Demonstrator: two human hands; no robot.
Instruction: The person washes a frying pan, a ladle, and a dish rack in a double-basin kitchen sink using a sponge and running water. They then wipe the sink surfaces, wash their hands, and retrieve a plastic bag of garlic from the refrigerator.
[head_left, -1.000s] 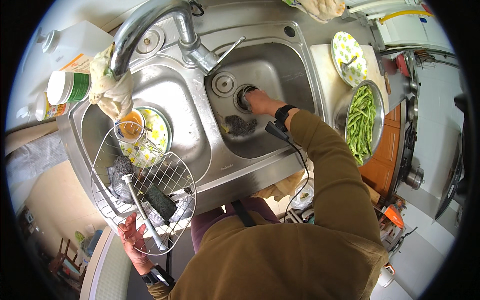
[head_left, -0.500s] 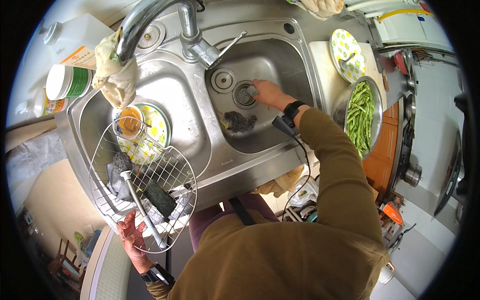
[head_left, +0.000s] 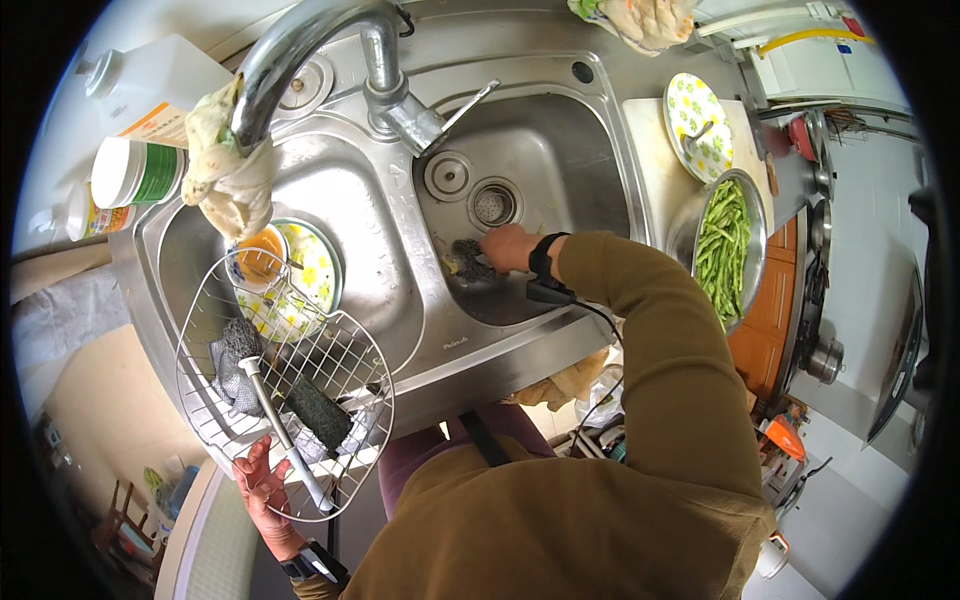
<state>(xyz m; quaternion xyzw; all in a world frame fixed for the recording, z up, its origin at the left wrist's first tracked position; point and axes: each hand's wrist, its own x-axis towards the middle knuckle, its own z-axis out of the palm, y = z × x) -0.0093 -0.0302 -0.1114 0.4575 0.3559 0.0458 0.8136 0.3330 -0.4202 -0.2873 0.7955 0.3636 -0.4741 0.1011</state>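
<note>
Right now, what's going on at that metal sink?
A person in brown has the right hand at a dark grey mesh clump in the right metal basin. The left hand is at the rim of a silver wire basket holding a black rectangular sponge. A flowery white plate sits in the left basin.

Small print, illegible here, marks the middle of the front edge of the sink and the orange-and-white label on a jug beyond its back left corner.
</note>
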